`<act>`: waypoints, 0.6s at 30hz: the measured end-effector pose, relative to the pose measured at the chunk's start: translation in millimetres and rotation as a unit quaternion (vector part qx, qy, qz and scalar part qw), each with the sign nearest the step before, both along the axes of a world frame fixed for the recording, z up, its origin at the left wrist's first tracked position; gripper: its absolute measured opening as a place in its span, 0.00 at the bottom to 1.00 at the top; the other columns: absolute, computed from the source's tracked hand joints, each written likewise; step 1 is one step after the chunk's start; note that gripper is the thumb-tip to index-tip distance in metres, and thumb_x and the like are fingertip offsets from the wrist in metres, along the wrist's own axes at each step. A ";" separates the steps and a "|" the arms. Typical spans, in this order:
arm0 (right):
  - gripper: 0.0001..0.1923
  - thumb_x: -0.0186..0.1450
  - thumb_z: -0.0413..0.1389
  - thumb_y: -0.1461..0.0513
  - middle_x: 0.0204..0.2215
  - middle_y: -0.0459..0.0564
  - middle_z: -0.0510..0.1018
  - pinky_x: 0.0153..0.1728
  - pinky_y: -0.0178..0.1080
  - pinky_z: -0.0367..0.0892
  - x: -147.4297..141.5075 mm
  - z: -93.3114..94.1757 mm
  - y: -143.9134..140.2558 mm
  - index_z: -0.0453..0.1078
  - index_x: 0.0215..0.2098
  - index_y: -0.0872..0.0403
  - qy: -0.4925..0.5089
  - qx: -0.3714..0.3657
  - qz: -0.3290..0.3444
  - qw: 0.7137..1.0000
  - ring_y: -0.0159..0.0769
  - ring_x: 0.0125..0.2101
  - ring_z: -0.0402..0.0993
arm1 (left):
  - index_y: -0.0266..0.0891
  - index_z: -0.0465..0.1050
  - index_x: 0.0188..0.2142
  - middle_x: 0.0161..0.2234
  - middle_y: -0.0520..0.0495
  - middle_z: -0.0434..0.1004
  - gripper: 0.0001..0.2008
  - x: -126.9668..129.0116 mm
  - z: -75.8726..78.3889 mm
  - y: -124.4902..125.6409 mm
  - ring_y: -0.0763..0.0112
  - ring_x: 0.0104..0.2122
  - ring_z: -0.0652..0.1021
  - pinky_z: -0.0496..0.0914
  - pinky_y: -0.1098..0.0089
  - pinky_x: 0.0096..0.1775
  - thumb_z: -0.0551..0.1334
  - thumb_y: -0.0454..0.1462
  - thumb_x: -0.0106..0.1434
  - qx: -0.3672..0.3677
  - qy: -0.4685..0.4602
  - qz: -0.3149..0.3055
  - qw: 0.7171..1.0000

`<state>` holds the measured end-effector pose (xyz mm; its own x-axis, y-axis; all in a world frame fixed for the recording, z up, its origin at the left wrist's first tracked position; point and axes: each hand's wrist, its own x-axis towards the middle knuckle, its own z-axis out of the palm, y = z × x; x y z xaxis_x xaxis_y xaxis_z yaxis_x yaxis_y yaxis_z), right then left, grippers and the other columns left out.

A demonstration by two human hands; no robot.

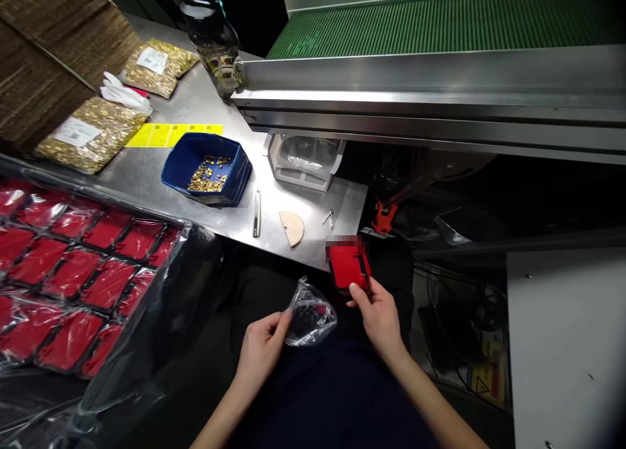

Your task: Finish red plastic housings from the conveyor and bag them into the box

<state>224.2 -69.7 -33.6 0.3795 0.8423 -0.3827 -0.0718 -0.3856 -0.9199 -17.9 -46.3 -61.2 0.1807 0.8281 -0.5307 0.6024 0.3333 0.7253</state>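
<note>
Red piece (pixel 348 266) gripped at near edge by right hand (pixel 383 315); left hand (pixel 263 342) fingers pinch clear bag (pixel 310 320) at left. Light edge grips should avoid scuffs, tears.

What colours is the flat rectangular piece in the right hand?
The rectangular piece is red with black along its sides (head view).

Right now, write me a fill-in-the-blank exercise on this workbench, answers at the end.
The left hand holds a clear plastic bag, the right hand a ____ and black item.
Small gold-coloured pieces lie in the ____ bin.
The conveyor belt is ____.

Missing words: red; blue; green.
</note>
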 end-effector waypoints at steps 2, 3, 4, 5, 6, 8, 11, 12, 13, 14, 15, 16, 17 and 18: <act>0.14 0.70 0.58 0.54 0.40 0.49 0.82 0.42 0.38 0.73 7.6 22.1 -14.2 0.76 0.49 0.51 -0.079 0.036 0.110 0.990 0.37 0.37 0.78 | 0.39 0.59 0.20 0.19 0.55 0.54 0.29 7.2 0.2 2.6 0.75 0.21 0.58 0.51 0.71 0.25 0.54 0.56 0.70 0.024 0.016 -0.019 0.999; 0.11 0.70 0.58 0.56 0.40 0.49 0.81 0.42 0.38 0.72 9.5 31.5 -20.4 0.76 0.47 0.51 -0.120 0.051 0.181 0.975 0.37 0.37 0.77 | 0.39 0.60 0.19 0.19 0.55 0.54 0.29 10.8 0.6 4.1 0.75 0.21 0.58 0.51 0.71 0.24 0.53 0.55 0.71 0.036 0.019 -0.030 0.999; 0.08 0.70 0.58 0.58 0.39 0.48 0.81 0.42 0.38 0.70 10.2 39.0 -25.8 0.76 0.45 0.51 -0.165 0.060 0.257 0.950 0.38 0.37 0.77 | 0.39 0.62 0.20 0.18 0.54 0.55 0.29 14.3 1.2 5.7 0.74 0.21 0.59 0.51 0.71 0.24 0.53 0.54 0.71 0.045 0.019 -0.041 0.998; 0.06 0.69 0.58 0.60 0.37 0.48 0.81 0.40 0.38 0.68 9.7 44.1 -30.6 0.75 0.42 0.51 -0.215 0.057 0.330 0.918 0.38 0.36 0.76 | 0.39 0.63 0.20 0.19 0.54 0.57 0.28 17.4 1.9 7.5 0.74 0.21 0.59 0.51 0.71 0.24 0.52 0.53 0.72 0.055 0.018 -0.052 0.997; 0.03 0.68 0.58 0.61 0.36 0.47 0.81 0.38 0.38 0.66 8.4 46.7 -34.5 0.74 0.39 0.51 -0.265 0.046 0.388 0.882 0.37 0.35 0.76 | 0.39 0.65 0.21 0.19 0.54 0.58 0.27 20.2 2.8 9.3 0.74 0.21 0.60 0.52 0.71 0.25 0.51 0.51 0.72 0.065 0.018 -0.062 0.996; 0.01 0.68 0.58 0.62 0.33 0.45 0.80 0.35 0.38 0.63 4.7 45.9 -40.0 0.72 0.37 0.50 -0.343 0.011 0.452 0.823 0.37 0.33 0.75 | 0.39 0.65 0.22 0.20 0.53 0.61 0.26 24.3 4.9 12.6 0.73 0.22 0.63 0.54 0.71 0.26 0.51 0.49 0.73 0.101 0.027 -0.083 0.991; 0.02 0.69 0.57 0.61 0.32 0.45 0.80 0.34 0.38 0.60 0.5 38.3 -42.7 0.71 0.38 0.50 -0.397 -0.042 0.452 0.798 0.37 0.32 0.76 | 0.40 0.63 0.22 0.21 0.52 0.63 0.23 28.0 8.1 15.8 0.71 0.24 0.65 0.55 0.68 0.30 0.53 0.46 0.73 0.169 0.050 -0.116 0.977; 0.03 0.69 0.56 0.61 0.31 0.46 0.80 0.33 0.38 0.60 0.0 36.2 -42.4 0.71 0.38 0.51 -0.407 -0.054 0.436 0.801 0.38 0.31 0.76 | 0.40 0.63 0.22 0.22 0.51 0.64 0.22 28.9 9.0 16.1 0.70 0.25 0.65 0.56 0.68 0.31 0.54 0.45 0.72 0.190 0.055 -0.129 0.972; 0.04 0.70 0.55 0.61 0.31 0.47 0.80 0.33 0.38 0.59 -0.3 34.6 -41.9 0.71 0.37 0.51 -0.412 -0.061 0.414 0.809 0.37 0.31 0.75 | 0.40 0.63 0.22 0.22 0.51 0.65 0.21 30.0 10.0 15.9 0.69 0.25 0.66 0.55 0.67 0.32 0.55 0.44 0.72 0.207 0.059 -0.142 0.966; 0.05 0.70 0.54 0.61 0.31 0.47 0.79 0.32 0.37 0.58 -0.5 33.7 -41.2 0.71 0.37 0.51 -0.408 -0.066 0.387 0.824 0.37 0.30 0.75 | 0.40 0.63 0.22 0.22 0.51 0.65 0.21 31.3 11.0 15.4 0.69 0.25 0.65 0.55 0.66 0.32 0.55 0.43 0.72 0.220 0.062 -0.154 0.961; 0.06 0.71 0.53 0.60 0.30 0.46 0.79 0.31 0.37 0.57 -0.7 33.3 -40.6 0.71 0.36 0.51 -0.394 -0.072 0.357 0.844 0.36 0.29 0.74 | 0.41 0.63 0.22 0.22 0.51 0.65 0.20 32.9 12.2 14.7 0.69 0.25 0.66 0.55 0.66 0.32 0.56 0.42 0.72 0.232 0.067 -0.165 0.956; 0.08 0.72 0.53 0.59 0.28 0.46 0.78 0.30 0.36 0.56 -1.0 33.1 -40.2 0.70 0.35 0.51 -0.371 -0.081 0.324 0.866 0.34 0.27 0.73 | 0.41 0.64 0.23 0.22 0.51 0.66 0.19 34.6 13.6 13.7 0.68 0.26 0.67 0.56 0.66 0.32 0.56 0.42 0.72 0.244 0.074 -0.177 0.950; 0.10 0.72 0.53 0.58 0.27 0.45 0.77 0.29 0.36 0.56 -1.6 33.1 -40.0 0.70 0.33 0.51 -0.343 -0.092 0.291 0.888 0.33 0.26 0.72 | 0.41 0.65 0.25 0.24 0.51 0.68 0.18 36.6 15.2 12.7 0.68 0.26 0.68 0.57 0.66 0.32 0.55 0.41 0.73 0.257 0.084 -0.190 0.944; 0.11 0.72 0.54 0.56 0.26 0.44 0.76 0.28 0.35 0.55 -2.4 32.9 -40.1 0.69 0.32 0.51 -0.313 -0.104 0.261 0.907 0.32 0.25 0.70 | 0.41 0.66 0.28 0.26 0.51 0.70 0.16 38.7 17.1 11.7 0.69 0.27 0.70 0.59 0.67 0.32 0.55 0.40 0.73 0.268 0.091 -0.203 0.937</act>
